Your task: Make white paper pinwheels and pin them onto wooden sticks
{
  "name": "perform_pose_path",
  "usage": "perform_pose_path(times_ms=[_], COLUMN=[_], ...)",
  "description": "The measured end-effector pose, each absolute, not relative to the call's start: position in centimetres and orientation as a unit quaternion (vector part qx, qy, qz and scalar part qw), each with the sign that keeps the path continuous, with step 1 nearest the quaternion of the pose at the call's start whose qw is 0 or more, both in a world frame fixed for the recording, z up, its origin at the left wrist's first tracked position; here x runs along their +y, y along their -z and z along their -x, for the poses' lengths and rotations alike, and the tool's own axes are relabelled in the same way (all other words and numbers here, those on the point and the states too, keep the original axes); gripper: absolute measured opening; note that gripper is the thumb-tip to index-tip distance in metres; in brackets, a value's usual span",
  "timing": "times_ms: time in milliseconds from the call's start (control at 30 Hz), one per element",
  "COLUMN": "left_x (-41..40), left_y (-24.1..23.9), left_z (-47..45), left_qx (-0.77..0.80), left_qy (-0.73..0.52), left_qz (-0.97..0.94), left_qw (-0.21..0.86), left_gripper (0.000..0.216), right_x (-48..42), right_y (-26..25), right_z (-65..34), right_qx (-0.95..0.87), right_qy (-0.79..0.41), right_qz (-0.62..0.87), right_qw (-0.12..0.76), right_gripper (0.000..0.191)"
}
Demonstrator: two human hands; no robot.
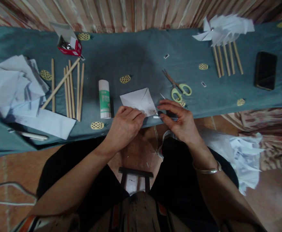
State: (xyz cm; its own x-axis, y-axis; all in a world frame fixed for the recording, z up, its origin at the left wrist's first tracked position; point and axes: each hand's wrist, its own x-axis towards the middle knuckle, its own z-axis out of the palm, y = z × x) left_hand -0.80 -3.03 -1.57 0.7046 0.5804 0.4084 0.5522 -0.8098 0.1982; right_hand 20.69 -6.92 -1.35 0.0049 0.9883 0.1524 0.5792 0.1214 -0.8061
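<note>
A folded white paper square (139, 100) lies near the front edge of the grey-green cloth (141, 58). My left hand (125, 125) rests on the paper's near corner, fingers curled and pressed down on it. My right hand (179, 120) sits just right of the paper, thumb and forefinger pinched at its right corner; what they pinch is too small to name. A white and green glue stick (104, 98) lies left of the paper. Green-handled scissors (178, 87) lie just beyond my right hand.
Several wooden sticks (69, 87) and a heap of white paper (15, 90) lie at the left, with a red box (69, 45) behind. Paper pinwheels on sticks (224, 42) and a black phone (265, 71) are at the right. Paper scraps (244, 151) lie on the floor.
</note>
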Motion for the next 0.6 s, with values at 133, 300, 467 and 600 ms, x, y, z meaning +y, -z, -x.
perform_pose_path(times_ms=[133,300,467,600], left_x=[-3.3,-3.6,-3.8,-4.0], left_y=[1.7,1.7,1.8,1.8], left_z=[0.9,1.2,1.5,1.5], left_qx=[0.296,0.279,0.271,0.269], left_qy=[-0.246,-0.258,-0.247,-0.241], left_qz=[-0.922,-0.924,-0.929,-0.931], left_qw=[0.033,0.045,0.056,0.055], left_gripper=[0.017,0.015,0.015,0.015], right_x=[-6.8,-6.6,-6.2,-5.7], right_y=[1.6,1.6,1.6,1.6], right_z=[-20.6,-20.4,-20.1,-19.7], right_qx=[-0.648,-0.652,-0.636,-0.63], right_qy=[-0.306,-0.341,-0.361,-0.362], right_qz=[0.588,0.559,0.563,0.569], right_qw=[0.376,0.383,0.386,0.384], right_gripper=[0.018,0.012,0.007,0.004])
